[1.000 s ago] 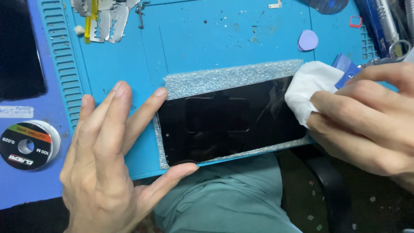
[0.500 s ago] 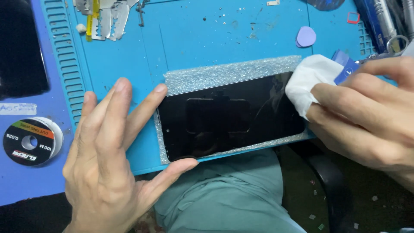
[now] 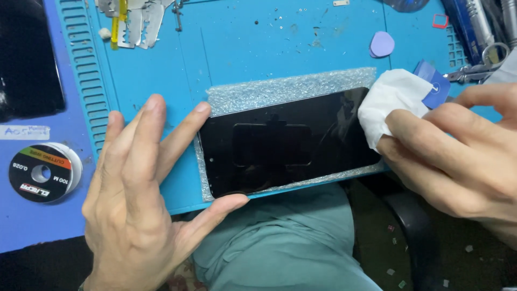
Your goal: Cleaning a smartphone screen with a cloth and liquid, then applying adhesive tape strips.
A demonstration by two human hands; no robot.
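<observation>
A black phone screen (image 3: 285,143) lies flat on a piece of bubble wrap (image 3: 269,91) on a blue work mat (image 3: 242,48). My left hand (image 3: 140,199) braces its left end, with index finger and thumb spread against the top and bottom corners. A folded white wipe (image 3: 385,102) is pinched in my right hand (image 3: 458,156) and pressed on the screen's right end.
A wire spool (image 3: 40,172) lies at the left, a dark panel (image 3: 27,59) at the top left. Metal blades (image 3: 134,19) sit at the mat's top. A purple pick (image 3: 382,44), a blue card (image 3: 433,86) and tweezers (image 3: 476,70) lie at the right. My lap (image 3: 280,248) is below the mat's edge.
The wipe under my right hand has shifted slightly along the screen's right end. My left hand has kept its place on the left end.
</observation>
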